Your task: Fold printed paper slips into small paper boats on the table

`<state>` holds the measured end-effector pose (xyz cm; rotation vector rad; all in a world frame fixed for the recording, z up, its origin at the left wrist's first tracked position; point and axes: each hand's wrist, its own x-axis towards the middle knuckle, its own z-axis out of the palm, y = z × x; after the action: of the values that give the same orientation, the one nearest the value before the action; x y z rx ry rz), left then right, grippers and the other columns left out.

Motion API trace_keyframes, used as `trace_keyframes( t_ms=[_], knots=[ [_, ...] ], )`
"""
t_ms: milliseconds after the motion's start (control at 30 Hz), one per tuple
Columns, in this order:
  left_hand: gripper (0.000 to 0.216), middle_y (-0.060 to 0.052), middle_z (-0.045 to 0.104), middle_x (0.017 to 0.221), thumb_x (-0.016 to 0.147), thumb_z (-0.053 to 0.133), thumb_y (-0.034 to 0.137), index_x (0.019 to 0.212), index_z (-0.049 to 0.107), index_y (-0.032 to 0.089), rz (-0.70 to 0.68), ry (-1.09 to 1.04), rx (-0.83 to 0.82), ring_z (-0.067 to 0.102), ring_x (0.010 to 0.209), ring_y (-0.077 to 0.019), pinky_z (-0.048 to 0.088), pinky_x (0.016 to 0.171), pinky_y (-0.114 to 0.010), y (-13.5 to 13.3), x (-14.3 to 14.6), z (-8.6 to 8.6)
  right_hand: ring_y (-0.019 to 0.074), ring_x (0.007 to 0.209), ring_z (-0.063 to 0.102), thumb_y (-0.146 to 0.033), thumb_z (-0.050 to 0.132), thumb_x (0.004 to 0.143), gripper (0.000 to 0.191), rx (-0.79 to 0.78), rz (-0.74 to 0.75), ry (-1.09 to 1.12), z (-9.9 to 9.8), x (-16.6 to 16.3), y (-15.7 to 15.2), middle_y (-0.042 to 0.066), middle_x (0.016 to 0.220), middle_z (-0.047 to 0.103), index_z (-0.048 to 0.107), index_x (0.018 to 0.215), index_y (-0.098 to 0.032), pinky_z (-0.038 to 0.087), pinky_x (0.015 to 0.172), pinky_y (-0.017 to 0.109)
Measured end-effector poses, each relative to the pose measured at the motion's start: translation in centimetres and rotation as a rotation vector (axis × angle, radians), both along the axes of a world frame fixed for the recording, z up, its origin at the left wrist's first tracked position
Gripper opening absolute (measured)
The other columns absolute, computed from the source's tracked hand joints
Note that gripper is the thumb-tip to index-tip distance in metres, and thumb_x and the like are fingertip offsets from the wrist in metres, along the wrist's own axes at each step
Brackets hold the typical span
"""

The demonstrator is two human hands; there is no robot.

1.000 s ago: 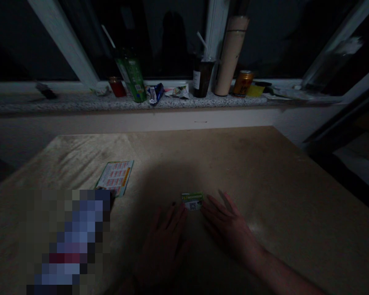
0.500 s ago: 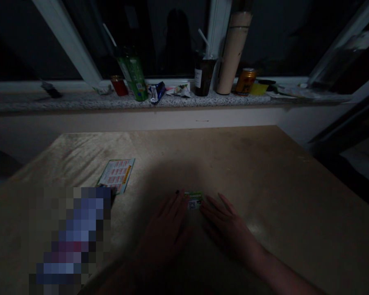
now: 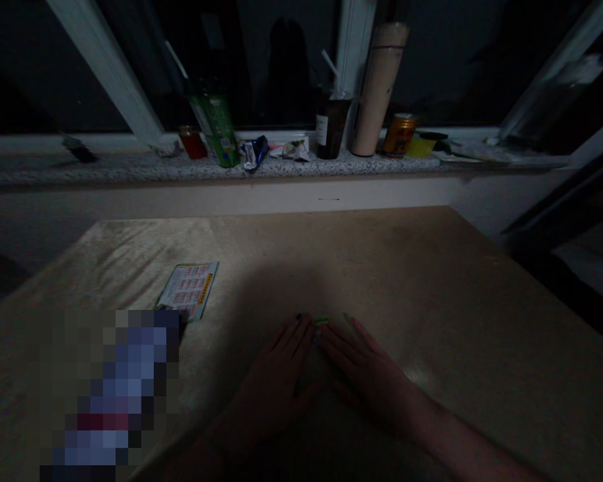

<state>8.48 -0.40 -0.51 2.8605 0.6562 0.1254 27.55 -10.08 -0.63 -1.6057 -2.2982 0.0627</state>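
Observation:
A small green printed card lies on the tabletop, mostly covered by my fingers. My left hand rests flat over its left side, fingers stretched forward and a dark spot near one fingertip. From the right, my right hand lies flat with fingers extended over the card's other side. The fingertips of both hands nearly meet on it. Only a strip of its far edge and a sliver between the hands show. The light is dim and the hands are in shadow.
A printed sheet lies at the left, beside a pixelated blue object. Along the granite windowsill stand a green bottle, a dark cup with a straw, a tall pale flask and a gold can.
My two hands have slid inward toward each other over the small card, so less of it shows now. The view has shifted slightly.

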Motion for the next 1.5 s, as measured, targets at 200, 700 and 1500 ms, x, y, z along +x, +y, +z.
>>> trace_keyframes(
  t_ms=[200,700,1500],
  knots=[
    [0.07,-0.011,0.016,0.151,0.089,0.043,0.048,0.144,0.019,0.011,0.026,-0.015,-0.001,0.014,0.138,-0.0227,0.021,0.111,-0.039,-0.2,-0.1,-0.3,0.0188,0.136,0.025,-0.044,0.044,0.09,0.067,-0.15,0.128,-0.021,0.5,0.9,0.4,0.008,0.147,0.029,0.016,0.145,-0.017,0.005,0.115,0.044],
    [0.064,-0.01,0.02,0.15,0.091,0.04,0.045,0.144,0.02,0.013,0.017,-0.043,0.004,0.018,0.137,-0.0226,0.021,0.111,-0.039,-0.1,-0.1,-0.1,0.0174,0.129,0.039,-0.025,0.045,0.091,0.048,-0.058,0.094,0.095,0.1,0.6,1.0,0.004,0.137,0.048,0.036,0.137,-0.022,0.015,0.113,0.046],
    [0.031,-0.004,0.054,0.123,0.083,0.051,0.019,0.113,0.049,0.023,0.237,-0.359,-0.118,0.048,0.116,-0.0223,0.039,0.1,-0.043,1.3,-0.6,0.0,0.0199,0.115,0.051,-0.023,0.057,0.081,0.05,0.009,-0.032,0.298,-0.3,0.4,3.9,0.006,0.119,0.061,0.044,0.129,-0.022,0.023,0.108,0.047]
  ],
)
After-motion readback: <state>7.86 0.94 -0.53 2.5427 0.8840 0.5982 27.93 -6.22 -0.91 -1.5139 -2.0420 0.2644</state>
